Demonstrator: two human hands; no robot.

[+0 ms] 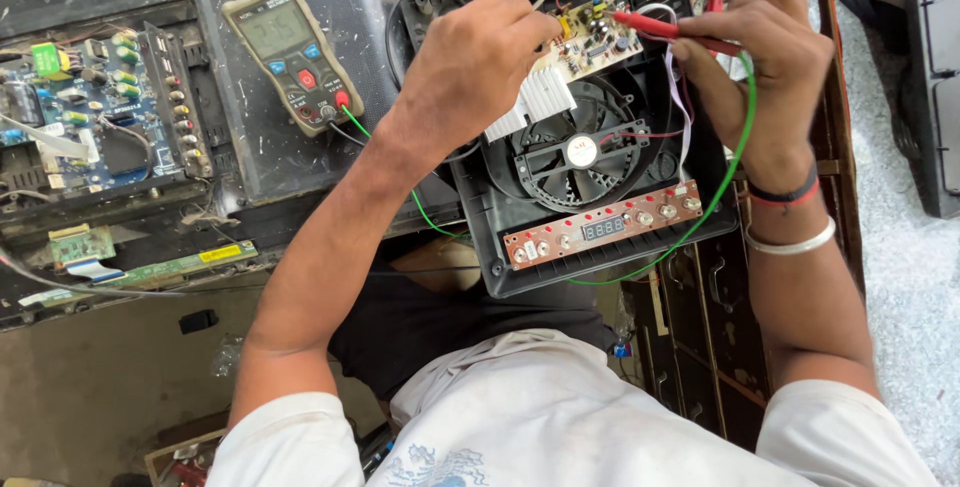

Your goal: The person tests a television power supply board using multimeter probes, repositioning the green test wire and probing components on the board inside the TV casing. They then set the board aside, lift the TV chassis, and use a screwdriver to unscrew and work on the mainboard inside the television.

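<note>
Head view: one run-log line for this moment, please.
left hand on circuit board | right hand holds red probe to board | multimeter beside

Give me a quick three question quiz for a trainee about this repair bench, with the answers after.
1. True or false: the right hand holds a red probe on the beige circuit board.
2. Which lies nearest the person's body: A) cooling fan, B) display and button strip, C) multimeter?
3. What colour is the lead looping past the right wrist?

Key: 1 true. 2 B. 3 green. The left hand also rests over that board, beside the white heat sink.
</note>
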